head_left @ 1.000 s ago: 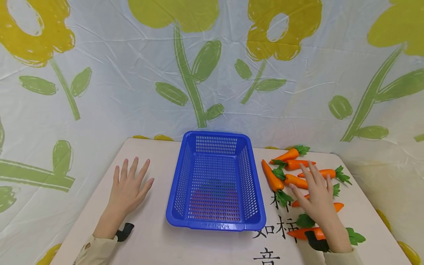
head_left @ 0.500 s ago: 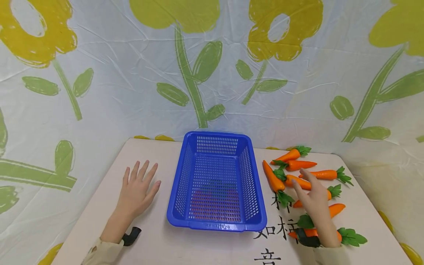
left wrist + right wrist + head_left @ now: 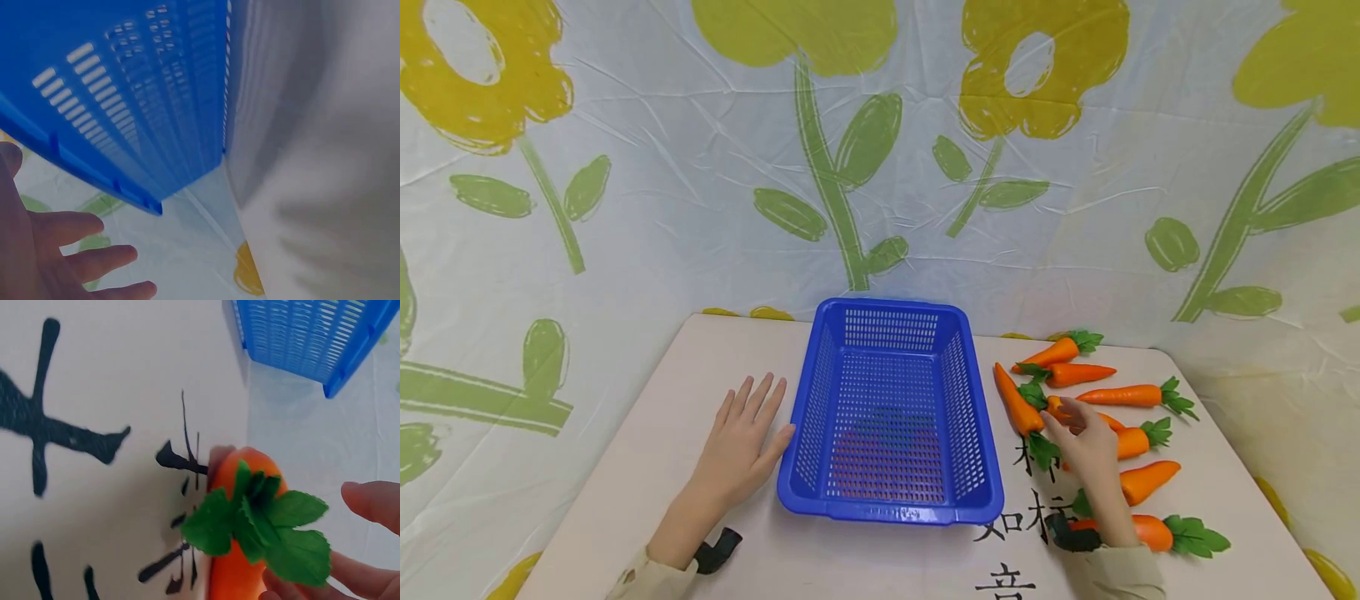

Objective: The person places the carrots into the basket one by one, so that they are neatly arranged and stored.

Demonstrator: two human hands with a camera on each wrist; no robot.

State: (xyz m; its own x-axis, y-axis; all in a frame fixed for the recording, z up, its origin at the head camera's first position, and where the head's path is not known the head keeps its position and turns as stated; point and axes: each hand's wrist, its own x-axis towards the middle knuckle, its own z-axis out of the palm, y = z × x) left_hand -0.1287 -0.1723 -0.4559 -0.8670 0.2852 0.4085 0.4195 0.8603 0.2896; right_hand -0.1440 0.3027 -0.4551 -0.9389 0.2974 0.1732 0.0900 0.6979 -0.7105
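My left hand is spread with straight fingers, palm down, its thumb near the left wall of a blue plastic basket. My right hand is over the carrots at the table's right, its thumb and bent fingers parted above a middle carrot. Whether a fingertip touches that carrot is hard to tell. In the right wrist view, a carrot with green leaves lies beside the fingers, and the thumb stands away from it. Another carrot lies left of the right hand.
Several more carrots lie behind and right of my right hand, such as one farther back and one near my sleeve. The pale table has black printed characters. A flower-patterned sheet hangs behind it.
My left hand has moved right, closer to the basket. My right hand has shifted left and drawn its fingers into a bend over the carrots. The basket stays put.
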